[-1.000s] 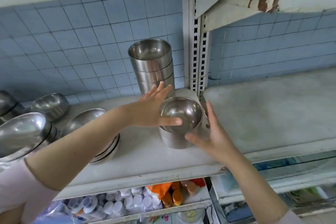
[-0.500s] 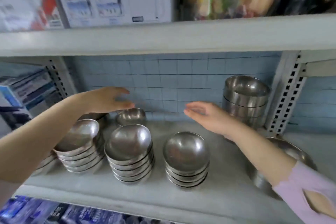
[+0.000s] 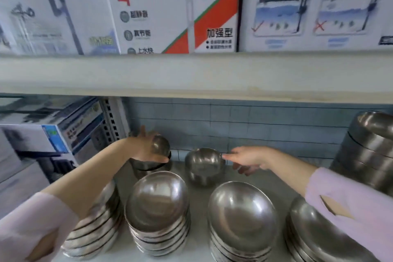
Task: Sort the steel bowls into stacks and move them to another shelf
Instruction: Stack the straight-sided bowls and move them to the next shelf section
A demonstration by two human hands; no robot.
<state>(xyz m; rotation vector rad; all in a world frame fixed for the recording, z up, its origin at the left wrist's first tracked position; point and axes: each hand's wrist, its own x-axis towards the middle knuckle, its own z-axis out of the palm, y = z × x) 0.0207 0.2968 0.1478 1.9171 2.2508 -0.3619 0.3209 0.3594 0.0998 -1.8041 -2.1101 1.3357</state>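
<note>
Head view: at the back of the shelf [image 3: 272, 178] the left hand [image 3: 144, 149] has its fingers clamped round a small bowl [image 3: 161, 145], while the right hand [image 3: 248, 158] touches the rim of a second bowl [image 3: 204, 164], grip unclear; better to pinch that rim firmly, then nest squarely.

A pale metal shelf [image 3: 191, 74] carries printed cartons [image 3: 170, 6] (labels in Chinese) above a blue-grey tiled wall [image 3: 265, 125]; a slotted upright [image 3: 111, 121] stands at left, beside more boxes [image 3: 42, 140].
</note>
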